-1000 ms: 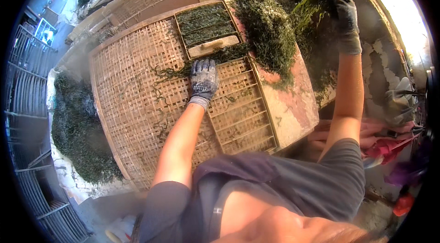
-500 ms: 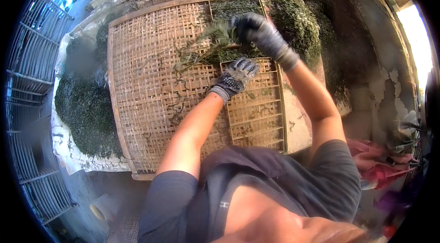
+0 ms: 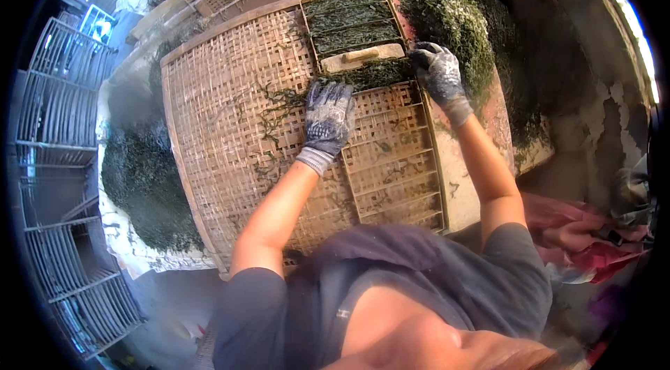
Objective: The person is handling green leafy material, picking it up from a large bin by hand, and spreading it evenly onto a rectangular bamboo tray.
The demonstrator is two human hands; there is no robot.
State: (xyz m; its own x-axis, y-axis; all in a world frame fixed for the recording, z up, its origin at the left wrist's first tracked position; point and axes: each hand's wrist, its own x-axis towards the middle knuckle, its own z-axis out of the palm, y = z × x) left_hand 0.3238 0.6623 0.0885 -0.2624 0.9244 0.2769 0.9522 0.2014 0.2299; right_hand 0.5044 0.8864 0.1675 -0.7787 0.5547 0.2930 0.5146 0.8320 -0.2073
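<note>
A long ladder-like frame (image 3: 434,154) with cross slats lies on a large woven bamboo tray (image 3: 230,112). Dark green strands, looking like seaweed, fill its far compartments (image 3: 349,11). A pale board with a wooden handle (image 3: 361,56) rests across the frame, and just nearer is a row of loose green strands (image 3: 377,76). My gloved left hand (image 3: 329,115) lies flat at the row's left end, fingers stretched forward. At its right end, beside the frame's edge, my gloved right hand (image 3: 440,76) has bent, parted fingers and no visible clump; its fingertips are partly hidden.
A big heap of green strands (image 3: 447,25) stands beyond my right hand. Another dark heap (image 3: 143,182) lies on white sheeting left of the tray. Metal racks (image 3: 63,133) stand at far left, a peeling wall (image 3: 593,70) at right, and pink cloth (image 3: 579,230) at lower right.
My right hand has moved right and let go of the strand clump it was swinging. My left hand has shifted left off the slats. The handled board, hidden before, now shows.
</note>
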